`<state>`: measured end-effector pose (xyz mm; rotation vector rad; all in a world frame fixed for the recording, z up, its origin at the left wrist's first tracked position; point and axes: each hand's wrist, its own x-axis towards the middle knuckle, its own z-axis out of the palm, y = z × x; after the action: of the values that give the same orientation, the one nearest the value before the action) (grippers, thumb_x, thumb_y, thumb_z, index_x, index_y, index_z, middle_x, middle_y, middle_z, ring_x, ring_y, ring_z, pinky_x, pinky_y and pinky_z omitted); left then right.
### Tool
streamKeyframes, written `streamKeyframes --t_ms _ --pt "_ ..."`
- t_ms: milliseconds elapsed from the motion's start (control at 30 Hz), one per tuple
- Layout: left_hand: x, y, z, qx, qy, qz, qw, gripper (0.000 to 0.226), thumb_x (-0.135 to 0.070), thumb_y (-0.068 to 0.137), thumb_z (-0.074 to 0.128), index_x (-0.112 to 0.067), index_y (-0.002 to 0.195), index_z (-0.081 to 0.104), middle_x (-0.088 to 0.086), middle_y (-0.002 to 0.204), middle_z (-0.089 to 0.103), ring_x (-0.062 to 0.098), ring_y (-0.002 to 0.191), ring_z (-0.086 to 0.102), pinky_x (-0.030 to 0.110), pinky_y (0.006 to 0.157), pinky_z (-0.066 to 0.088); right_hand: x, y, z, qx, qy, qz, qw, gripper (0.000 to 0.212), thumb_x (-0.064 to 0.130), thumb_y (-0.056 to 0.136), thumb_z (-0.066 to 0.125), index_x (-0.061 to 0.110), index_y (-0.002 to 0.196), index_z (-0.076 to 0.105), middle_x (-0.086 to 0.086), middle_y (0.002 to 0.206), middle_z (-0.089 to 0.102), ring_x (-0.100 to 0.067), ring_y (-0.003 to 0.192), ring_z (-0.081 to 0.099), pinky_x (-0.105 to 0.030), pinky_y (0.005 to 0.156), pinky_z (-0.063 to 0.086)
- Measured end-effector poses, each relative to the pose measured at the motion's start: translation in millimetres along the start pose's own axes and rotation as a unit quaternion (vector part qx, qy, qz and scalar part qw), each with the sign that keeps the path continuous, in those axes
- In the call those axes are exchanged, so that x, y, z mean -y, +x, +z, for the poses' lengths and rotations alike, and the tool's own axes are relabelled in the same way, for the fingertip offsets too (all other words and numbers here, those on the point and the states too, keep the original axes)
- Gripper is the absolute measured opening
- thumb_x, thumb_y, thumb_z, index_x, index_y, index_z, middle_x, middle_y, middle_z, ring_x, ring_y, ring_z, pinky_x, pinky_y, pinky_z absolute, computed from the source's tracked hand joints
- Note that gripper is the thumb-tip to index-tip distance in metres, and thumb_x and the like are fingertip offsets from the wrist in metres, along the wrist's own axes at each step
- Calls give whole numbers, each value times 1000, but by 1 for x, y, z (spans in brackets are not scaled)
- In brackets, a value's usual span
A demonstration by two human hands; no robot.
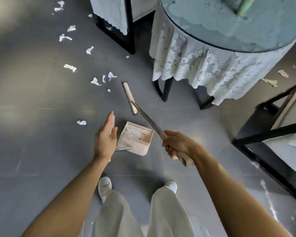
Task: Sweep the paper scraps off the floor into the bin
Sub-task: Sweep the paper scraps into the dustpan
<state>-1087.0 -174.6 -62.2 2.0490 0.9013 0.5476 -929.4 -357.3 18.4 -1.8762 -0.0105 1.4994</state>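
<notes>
My right hand [177, 145] grips the cream end of a broom handle. Its metal shaft runs up-left to the broom head [129, 98], which lies on the grey floor. A white dustpan [135, 141] stands just in front of my feet and holds some scraps. The upright handle of the dustpan [113, 121] shows behind my left hand [105, 137], whose straight fingers lie against it. Several white paper scraps [96, 81] are scattered to the left of the broom head and farther up the floor. One scrap [81, 122] lies left of my left hand.
A round table with a lace cloth [203, 65] stands right of the broom. Black-framed chairs stand at the top [116, 36] and at the right [270, 134]. More scraps [270, 82] lie beyond the table at the right. My white shoes [105, 185] are below the dustpan.
</notes>
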Motion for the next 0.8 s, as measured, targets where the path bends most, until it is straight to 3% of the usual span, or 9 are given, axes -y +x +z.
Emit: streamKeyframes --t_ms 100,233,300,367,467,600,700,800 --pt "36 -5 -58 -75 54 -25 995 51 1 92 54 -14 140 46 1 132 57 1 108 55 8 93 36 14 21 69 3 -76 -22 997 40 3 95 47 16 133 51 -5 59 52 -15 49 43 -25 48 41" --pt "88 -9 -143 -97 27 -87 991 51 -16 94 50 -25 143 41 -22 132 47 5 119 53 18 95 42 32 45 172 7 -163 -49 985 44 2 95 44 16 136 48 -5 68 52 -18 50 46 -27 49 44" --pt "113 -7 -183 -123 22 -110 986 50 -12 94 53 -21 142 43 -16 133 50 12 119 52 5 91 34 46 56 218 12 -181 -52 982 43 1 95 44 14 136 47 -4 68 51 -17 49 45 -26 46 42" --pt "134 1 -218 -149 46 -147 977 50 -5 93 54 -17 141 44 -4 136 53 17 116 56 6 89 34 61 69 256 12 -191 -51 980 45 1 94 47 14 137 47 -4 67 50 -17 48 44 -26 45 40" --pt "164 19 -257 -149 39 -176 972 51 -3 94 53 -16 141 43 1 139 51 13 122 52 -3 87 27 79 98 296 0 -200 -40 979 54 0 90 50 17 141 45 -4 70 52 -16 49 46 -25 43 41" --pt "190 53 -290 -126 65 -177 974 52 -4 95 52 -18 143 41 3 139 52 21 121 54 1 87 27 104 135 329 0 -215 -31 976 56 5 91 54 20 143 43 -7 86 57 -15 56 50 -25 51 47" --pt "201 80 -307 -123 66 -197 970 54 -4 95 50 -22 145 38 -1 140 51 20 123 52 -1 87 25 129 160 344 2 -216 -22 976 56 3 90 51 20 143 43 -9 76 56 -17 53 51 -26 50 46" --pt "217 111 -323 -113 76 -204 969 56 -6 96 50 -27 146 36 -7 142 49 16 123 51 7 94 28 155 188 355 14 -233 -10 972 48 5 90 50 15 137 47 -12 81 56 -19 59 52 -29 58 47"
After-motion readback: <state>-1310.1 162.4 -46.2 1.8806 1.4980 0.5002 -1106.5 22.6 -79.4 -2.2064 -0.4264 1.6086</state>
